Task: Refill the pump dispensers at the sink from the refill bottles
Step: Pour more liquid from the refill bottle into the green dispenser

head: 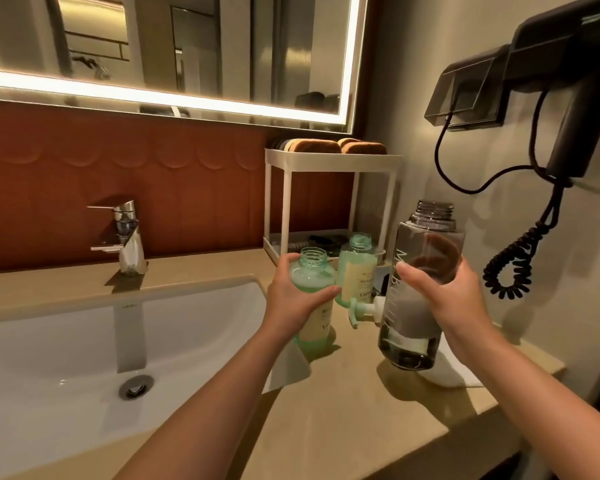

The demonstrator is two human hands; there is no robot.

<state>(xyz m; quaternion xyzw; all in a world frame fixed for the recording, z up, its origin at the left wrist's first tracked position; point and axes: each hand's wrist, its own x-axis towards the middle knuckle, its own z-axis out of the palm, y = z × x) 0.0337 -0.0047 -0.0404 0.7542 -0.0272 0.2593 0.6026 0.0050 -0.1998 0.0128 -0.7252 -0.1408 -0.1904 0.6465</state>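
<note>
My left hand (297,299) grips a green dispenser bottle (313,275) with its neck open and no pump on it. It stands on the counter beside the sink. A second green dispenser bottle (356,268), also uncapped, stands just behind it. A green-and-white pump head (364,310) lies on the counter between the bottles. My right hand (445,296) holds a large clear smoky refill bottle (421,271) with white lettering, uncapped, roughly upright and lifted off the counter to the right of the dispensers.
The white sink basin (84,341) and chrome tap (129,237) are at the left. A white two-tier rack (329,157) with brown pads on top stands at the back. White cloths (288,368) lie under the bottles. A black wall hair dryer with coiled cord (513,265) hangs at the right.
</note>
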